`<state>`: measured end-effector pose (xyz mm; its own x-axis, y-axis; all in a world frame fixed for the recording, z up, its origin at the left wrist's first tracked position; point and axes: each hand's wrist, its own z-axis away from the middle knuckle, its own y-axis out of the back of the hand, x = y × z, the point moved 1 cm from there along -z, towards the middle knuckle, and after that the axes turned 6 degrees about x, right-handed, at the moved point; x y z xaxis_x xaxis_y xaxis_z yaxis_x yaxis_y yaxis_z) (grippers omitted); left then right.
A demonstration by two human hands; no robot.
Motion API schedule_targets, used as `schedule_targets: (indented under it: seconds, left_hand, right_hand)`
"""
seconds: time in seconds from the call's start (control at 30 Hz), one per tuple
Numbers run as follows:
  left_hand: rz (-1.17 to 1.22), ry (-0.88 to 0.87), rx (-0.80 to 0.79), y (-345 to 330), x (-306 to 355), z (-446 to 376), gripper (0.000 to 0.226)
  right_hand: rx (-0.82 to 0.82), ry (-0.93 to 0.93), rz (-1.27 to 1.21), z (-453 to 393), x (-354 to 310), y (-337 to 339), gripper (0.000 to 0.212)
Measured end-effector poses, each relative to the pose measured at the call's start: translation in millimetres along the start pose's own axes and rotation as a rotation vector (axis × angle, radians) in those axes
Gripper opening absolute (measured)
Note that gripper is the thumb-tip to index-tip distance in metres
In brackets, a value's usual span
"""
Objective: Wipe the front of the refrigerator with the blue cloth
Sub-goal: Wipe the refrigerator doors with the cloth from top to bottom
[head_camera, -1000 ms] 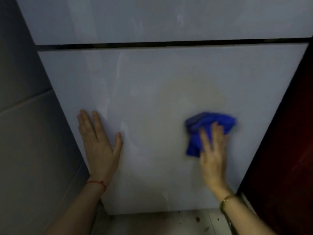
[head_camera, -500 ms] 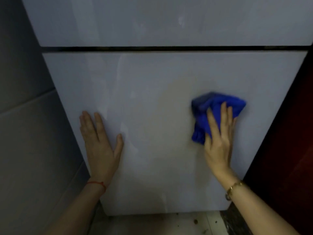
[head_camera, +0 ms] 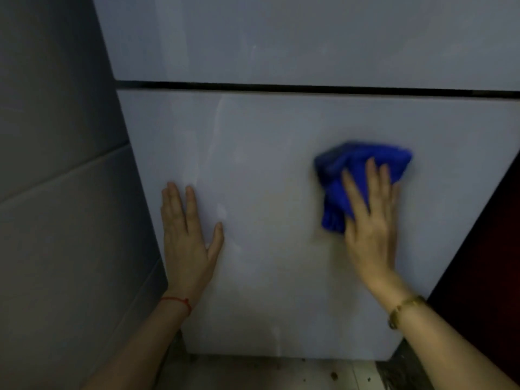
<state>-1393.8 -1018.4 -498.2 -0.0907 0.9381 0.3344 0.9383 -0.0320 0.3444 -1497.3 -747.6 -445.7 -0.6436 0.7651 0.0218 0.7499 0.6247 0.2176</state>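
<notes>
Right hand (head_camera: 371, 220), fingers flat on blue cloth (head_camera: 357, 175), has shifted up the refrigerator (head_camera: 281, 136) door; left hand (head_camera: 188, 243) flat, bracing; wiping continues.

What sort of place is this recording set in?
Probably a home kitchen: a pale refrigerator with two door panels takes up the view, a tiled wall stands beside it, and crumbs dot the tiled floor below.

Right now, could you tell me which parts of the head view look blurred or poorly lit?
Head view: dim overall; blue cloth and right hand smeared by motion; left hand sharper, flat on the lower refrigerator door; far right edge nearly black.
</notes>
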Motion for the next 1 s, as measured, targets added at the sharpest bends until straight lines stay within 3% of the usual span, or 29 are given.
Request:
schedule_targets:
  seconds: [0.1,0.27,0.4,0.57,0.67,0.77,1.0]
  left_hand:
    - [0.004,-0.001,-0.004,0.0,0.4,0.4,0.082]
    - [0.032,-0.007,-0.023,1.6,-4.5,1.9,0.08]
    - [0.022,-0.012,-0.047,4.9,-10.5,10.3,0.078]
    - [0.054,0.015,-0.091,2.4,-5.7,32.4,0.075]
    - [0.089,-0.004,-0.093,9.6,1.0,43.4,0.066]
    - [0.099,-0.002,-0.167,30.4,11.1,44.5,0.052]
    - [0.18,0.437,-0.784,139.5,53.9,-5.6,0.031]
  right_hand:
    - [0.089,-0.118,-0.078,-55.3,-31.5,-5.8,0.052]
    - [-0.097,0.261,-0.184,-12.3,-84.2,-35.8,0.048]
    - [-0.39,0.439,-0.09,79.4,-51.5,-31.8,0.072]
    - [-0.536,0.466,-0.025,120.7,11.7,2.2,0.066]
    - [-0.562,0.31,-0.128,109.1,7.9,29.7,0.051]
    - [-0.636,0.019,-0.203,83.5,-10.9,61.6,0.067]
    - [-0.889,-0.596,-0.295,0.3,-38.4,168.3,0.045]
